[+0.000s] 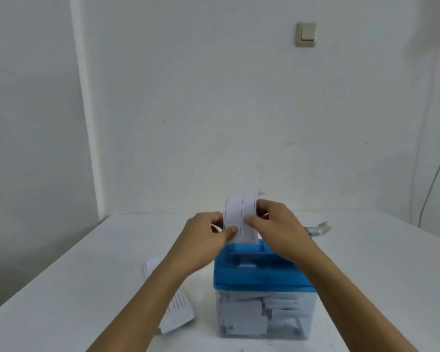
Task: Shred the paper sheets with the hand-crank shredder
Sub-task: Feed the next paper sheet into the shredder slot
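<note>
While the shredder stands on the white table near its front edge, both hands hold a folded paper sheet upright over the blue lid. The left hand pinches the sheet's left edge between thumb and fingers; the right hand pinches the right edge, thumb on the near face and fingers curled behind. The sheet's lower edge meets the lid at its far side, but whether it has entered the slot is hard to tell, since the hands cover the spot. The top of the sheet curls away from the camera. Below the lid, the clear bin is packed with white shreds, blurred through the plastic. The crank shows only partly, poking out behind the right wrist, and its shape is unclear. More paper sheets lie on the table left of the shredder, largely hidden under the left forearm. A light switch sits on the wall, and a thin cable hangs at far right.
</note>
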Motion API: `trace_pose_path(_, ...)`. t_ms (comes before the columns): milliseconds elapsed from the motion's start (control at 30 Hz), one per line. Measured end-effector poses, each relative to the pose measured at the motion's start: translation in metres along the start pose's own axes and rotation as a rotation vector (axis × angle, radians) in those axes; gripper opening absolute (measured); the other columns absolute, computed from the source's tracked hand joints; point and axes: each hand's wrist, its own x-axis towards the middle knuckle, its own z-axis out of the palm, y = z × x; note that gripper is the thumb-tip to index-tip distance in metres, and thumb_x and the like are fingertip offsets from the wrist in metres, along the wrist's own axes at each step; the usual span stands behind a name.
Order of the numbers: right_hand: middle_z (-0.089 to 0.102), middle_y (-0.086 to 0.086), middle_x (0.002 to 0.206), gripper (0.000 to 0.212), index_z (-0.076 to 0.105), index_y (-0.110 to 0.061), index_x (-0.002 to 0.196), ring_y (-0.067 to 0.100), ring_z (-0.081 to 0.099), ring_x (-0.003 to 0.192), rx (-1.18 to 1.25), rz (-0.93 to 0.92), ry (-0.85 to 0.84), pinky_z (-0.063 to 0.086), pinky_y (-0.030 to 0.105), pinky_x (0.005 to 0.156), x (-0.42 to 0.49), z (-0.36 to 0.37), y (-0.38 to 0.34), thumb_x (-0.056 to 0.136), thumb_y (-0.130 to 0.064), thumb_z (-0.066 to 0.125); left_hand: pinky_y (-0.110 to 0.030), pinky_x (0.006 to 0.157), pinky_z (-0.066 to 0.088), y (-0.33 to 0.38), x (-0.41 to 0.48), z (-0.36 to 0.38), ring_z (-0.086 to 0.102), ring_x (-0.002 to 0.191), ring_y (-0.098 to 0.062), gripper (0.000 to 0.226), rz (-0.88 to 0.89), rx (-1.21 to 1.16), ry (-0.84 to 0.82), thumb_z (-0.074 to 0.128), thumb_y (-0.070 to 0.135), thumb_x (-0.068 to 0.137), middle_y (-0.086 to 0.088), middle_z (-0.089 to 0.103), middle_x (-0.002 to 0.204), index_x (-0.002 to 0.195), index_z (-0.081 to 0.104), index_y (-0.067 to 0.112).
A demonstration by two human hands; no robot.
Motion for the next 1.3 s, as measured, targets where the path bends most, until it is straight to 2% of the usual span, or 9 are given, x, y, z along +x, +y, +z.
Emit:
trace_pose_path(100,0.067,-0.011,0.101,0.024,0.065,-0.020,0.121,0.003,0.061,0.087,-0.075,-0.016,-0.029,0.045,0.012,0.068,-0.002,0.003,0.017,0.099,-0.025,0.055,-0.019,0.072,0.053,-0.012,-0.002,0.010,0.065,0.086,-0.008,0.021,-0.034,-0.010,-0.008,0.068,0.039,0.092,0.010,0.070,0.093,0.104,0.073,0.022)
trace_pose_path(233,0.063,-0.013,0.106,0.031,0.062,-0.021,0.129,0.008,0.061,0.097,-0.079,-0.045,0.009,0.044,0.010,0.073,-0.004,0.000,0.024,0.098,-0.024,0.058,-0.006,0.061,0.040,-0.009,-0.002,0.013,0.059,0.082,-0.003,0.022,0.010,0.069,0.035,0.068,0.040,0.091,0.016,0.064,0.093,0.103,0.074,0.022)
trace_pose_path(433,0.071,-0.013,0.096,0.021,0.069,-0.025,0.112,0.006,0.066,0.090,-0.111,-0.084,-0.026,0.058,0.027,0.085,-0.009,-0.009,0.032,0.093,-0.029,0.065,-0.008,0.064,0.040,-0.012,-0.002,0.010,0.059,0.094,-0.008,0.026,0.001,0.127,-0.024,0.070,0.043,0.089,0.011,0.064,0.106,0.106,0.073,0.024)
trace_pose_path(733,0.071,-0.017,0.093,0.014,0.071,-0.030,0.105,0.000,0.065,0.087,-0.147,-0.085,-0.050,0.051,0.013,0.074,-0.010,-0.017,0.034,0.093,-0.034,0.066,-0.013,0.080,0.047,-0.013,-0.001,0.015,0.060,0.102,-0.008,0.017,0.012,0.047,-0.048,0.068,0.039,0.092,0.012,0.066,0.112,0.106,0.068,0.031)
trace_pose_path(800,0.069,-0.019,0.095,0.009,0.069,-0.033,0.101,-0.003,0.063,0.089,-0.149,-0.077,-0.023,0.047,0.011,0.074,-0.010,-0.028,0.039,0.097,-0.030,0.061,-0.007,0.077,0.045,-0.013,-0.002,0.017,0.060,0.105,-0.007,0.022,0.027,0.045,-0.034,0.067,0.034,0.094,0.012,0.067,0.115,0.114,0.069,0.027)
trace_pose_path(900,0.062,-0.019,0.109,0.031,0.064,-0.034,0.109,-0.003,0.057,0.096,-0.229,-0.026,0.086,0.042,0.011,0.079,-0.011,-0.052,0.058,0.098,-0.007,0.052,0.002,0.069,0.039,-0.014,-0.004,0.019,0.057,0.105,-0.002,0.029,0.041,0.015,-0.010,0.065,0.027,0.095,0.019,0.062,0.111,0.124,0.066,0.028)
trace_pose_path(1033,0.054,-0.013,0.132,0.062,0.052,-0.034,0.130,0.007,0.046,0.120,-0.533,-0.046,0.060,0.034,0.022,0.106,-0.022,-0.062,0.097,0.087,0.010,0.048,0.003,0.066,0.038,-0.015,-0.005,0.023,0.057,0.103,-0.001,0.028,0.038,-0.012,0.021,0.064,0.025,0.096,0.021,0.058,0.108,0.124,0.066,0.028)
trace_pose_path(1167,0.024,-0.020,0.157,0.088,0.010,-0.042,0.152,0.001,0.010,0.144,-0.817,-0.131,-0.034,-0.007,0.024,0.118,-0.038,-0.047,0.139,0.090,-0.012,0.065,0.003,0.062,0.039,-0.016,-0.005,0.026,0.052,0.097,0.001,0.021,0.031,-0.007,0.009,0.063,0.026,0.097,0.020,0.055,0.108,0.117,0.063,0.031)
trace_pose_path(1300,0.013,-0.022,0.155,0.078,0.006,-0.040,0.153,0.000,0.008,0.144,-0.760,-0.186,-0.099,-0.009,0.016,0.113,-0.048,-0.027,0.152,0.096,-0.040,0.059,-0.002,0.067,0.038,-0.014,-0.008,0.027,0.049,0.100,0.000,0.021,0.008,-0.022,-0.023,0.061,0.026,0.098,0.020,0.051,0.109,0.096,0.049,0.043)
